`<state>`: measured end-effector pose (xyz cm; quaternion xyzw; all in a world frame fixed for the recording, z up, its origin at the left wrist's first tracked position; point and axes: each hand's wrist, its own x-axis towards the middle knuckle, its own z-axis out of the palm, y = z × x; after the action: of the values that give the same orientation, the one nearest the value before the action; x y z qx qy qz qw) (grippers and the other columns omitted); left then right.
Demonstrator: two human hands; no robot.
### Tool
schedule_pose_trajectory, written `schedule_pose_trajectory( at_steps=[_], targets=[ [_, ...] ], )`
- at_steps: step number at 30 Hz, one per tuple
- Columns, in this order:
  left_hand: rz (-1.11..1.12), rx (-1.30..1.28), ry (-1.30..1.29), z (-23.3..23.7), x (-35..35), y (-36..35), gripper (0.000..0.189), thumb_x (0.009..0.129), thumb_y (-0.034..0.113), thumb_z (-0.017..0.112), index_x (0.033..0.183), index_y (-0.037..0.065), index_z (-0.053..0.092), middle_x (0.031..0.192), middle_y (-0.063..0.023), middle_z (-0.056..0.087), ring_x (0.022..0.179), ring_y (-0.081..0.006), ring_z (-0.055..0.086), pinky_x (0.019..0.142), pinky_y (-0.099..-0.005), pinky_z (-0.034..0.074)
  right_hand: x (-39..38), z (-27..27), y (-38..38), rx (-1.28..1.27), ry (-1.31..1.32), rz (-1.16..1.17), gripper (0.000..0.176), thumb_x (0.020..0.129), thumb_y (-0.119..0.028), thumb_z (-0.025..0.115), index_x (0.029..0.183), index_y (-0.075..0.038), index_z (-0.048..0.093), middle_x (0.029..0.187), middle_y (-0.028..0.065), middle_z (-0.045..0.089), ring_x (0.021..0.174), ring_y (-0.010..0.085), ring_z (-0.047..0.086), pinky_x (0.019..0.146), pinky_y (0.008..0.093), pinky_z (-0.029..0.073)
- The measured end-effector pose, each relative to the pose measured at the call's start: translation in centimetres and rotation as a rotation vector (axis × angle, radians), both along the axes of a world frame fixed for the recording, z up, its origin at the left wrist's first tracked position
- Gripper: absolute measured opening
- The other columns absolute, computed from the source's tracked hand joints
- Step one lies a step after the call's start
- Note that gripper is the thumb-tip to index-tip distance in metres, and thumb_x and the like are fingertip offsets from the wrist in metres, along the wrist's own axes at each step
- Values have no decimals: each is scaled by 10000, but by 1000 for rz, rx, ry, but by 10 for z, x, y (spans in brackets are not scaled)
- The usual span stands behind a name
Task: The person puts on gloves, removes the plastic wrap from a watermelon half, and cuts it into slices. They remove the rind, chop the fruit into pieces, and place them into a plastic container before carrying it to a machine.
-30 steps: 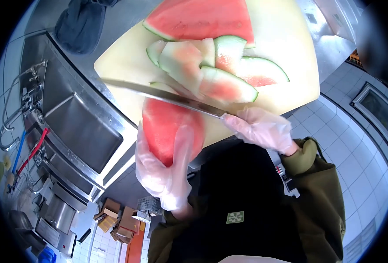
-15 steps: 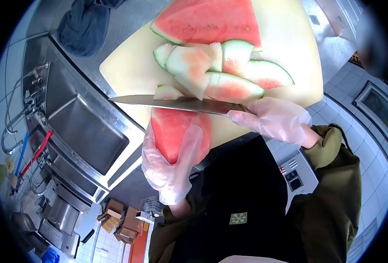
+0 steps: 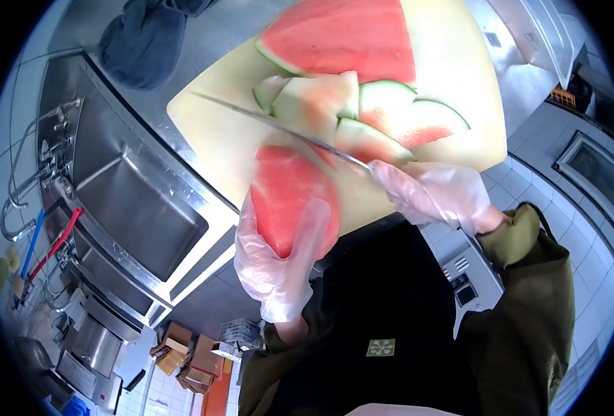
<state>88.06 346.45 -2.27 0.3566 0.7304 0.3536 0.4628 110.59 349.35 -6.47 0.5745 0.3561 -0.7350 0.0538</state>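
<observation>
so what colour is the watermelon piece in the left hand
The watermelon piece is pinkish red with paler streaks, clearest in the head view.

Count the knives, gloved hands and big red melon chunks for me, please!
Knife: 1
Gloved hands: 2 (left hand, right hand)
Big red melon chunks: 2 (held chunk, far chunk)
Total: 5

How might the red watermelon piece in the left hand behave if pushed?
The red watermelon piece is probably slippery: its visible surface is bare, rindless flesh. Its rounded outline suggests it could rock or roll without the left hand steadying it.
</observation>
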Motion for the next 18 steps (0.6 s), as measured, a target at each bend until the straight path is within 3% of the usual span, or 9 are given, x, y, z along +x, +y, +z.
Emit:
schedule_pose_trajectory(
  at_steps=[3, 7, 10, 13, 16, 18],
  targets=[
    [26, -53, -55, -1, -3, 0, 575, 739, 140, 845, 1238, 8, 593, 1099, -121, 669, 940, -203, 656, 840, -333, 533, -4, 56, 36, 268, -250, 434, 467, 950, -428, 603, 758, -2, 592, 647, 126, 526, 643, 243, 567, 628, 337, 439],
    [-56, 121, 218, -15, -9, -18, 475, 720, 54, 848, 1126, 33, 602, 1064, -79, 635, 950, -180, 623, 875, -349, 502, -8, 87, 53, 139, -249, 448, 458, 891, -437, 678, 708, -24, 604, 569, 82, 540, 501, 246, 516, 557, 351, 416],
    [29, 137, 83, -15, -8, -19, 522, 720, 81, 860, 1159, 24, 582, 1052, -86, 631, 942, -178, 619, 867, -345, 497, -9, 85, 50, 174, -234, 433, 460, 885, -443, 684, 706, -27, 606, 559, 81, 527, 515, 228, 524, 563, 348, 416],
    [48, 154, 133, -19, -9, -20, 490, 717, 64, 854, 1128, 9, 592, 1049, -93, 628, 940, -175, 616, 848, -342, 503, -11, 81, 49, 204, -274, 494, 485, 892, -467, 666, 704, -25, 599, 576, 89, 530, 540, 226, 529, 571, 354, 419],
    [20, 25, -73, -6, -7, -3, 454, 730, 68, 840, 1110, 0, 601, 1053, -108, 628, 926, -181, 614, 824, -336, 510, -17, 74, 47, 286, -313, 466, 527, 908, -508, 624, 725, -16, 588, 611, 115, 537, 583, 269, 538, 596, 380, 428],
    [37, 56, -8, -8, -7, -9, 440, 745, 76, 829, 1115, -7, 605, 1055, -116, 629, 917, -184, 615, 811, -326, 511, -20, 69, 45, 372, -375, 536, 552, 918, -528, 596, 734, -7, 571, 634, 140, 537, 604, 309, 533, 614, 399, 431]
  ],
)
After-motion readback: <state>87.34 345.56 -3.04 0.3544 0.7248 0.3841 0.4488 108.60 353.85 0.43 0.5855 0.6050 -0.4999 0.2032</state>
